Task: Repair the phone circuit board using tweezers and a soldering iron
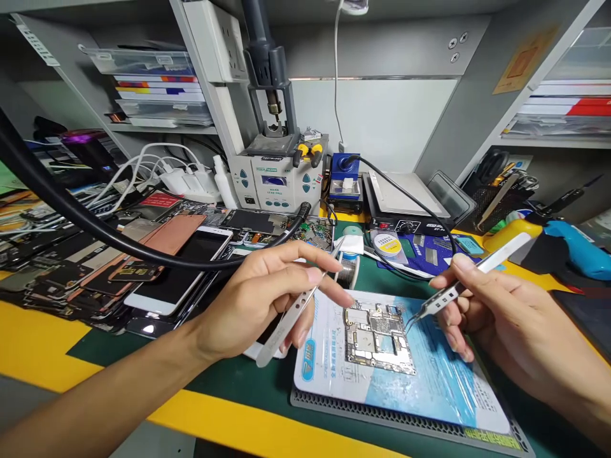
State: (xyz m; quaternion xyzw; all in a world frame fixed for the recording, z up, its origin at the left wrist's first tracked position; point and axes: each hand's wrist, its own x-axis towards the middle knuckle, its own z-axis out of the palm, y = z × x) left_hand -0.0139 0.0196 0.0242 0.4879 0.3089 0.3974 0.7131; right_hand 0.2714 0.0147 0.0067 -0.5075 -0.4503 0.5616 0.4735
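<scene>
Over on the far left, a heap of phone parts point(62, 267) covers the worktop point(229, 426), with a white-framed phone point(181, 273) lying face up at its near side. A thick black hose point(114, 238) sweeps across in front of it all. Behind the heap I can see white charging plugs point(186, 181) with their leads, and beside them a white bottle point(224, 181).

Next comes the person's left hand point(258, 286), grasping a slim pair of silver tweezers point(289, 321) between thumb and fingers, the broad end pointing down toward us. One fingertip hangs by the upper left corner of a circuit board point(379, 337); whether it touches I can't tell. Beyond that hand stands a grey station marked QUICK point(277, 181), yellow-handled pliers point(308, 152) on top.

The board lies flat on a white and blue card point(324, 391), and a spool of wire point(348, 270) stands just behind it.

Farther right, the right hand point(506, 312) grips a second pair of tweezers point(477, 273) like a pen, its bent tips at the board's right edge; contact is too fine to judge. Past that hand sit a yellow thing point(513, 232) and a blue one point(580, 248).
</scene>
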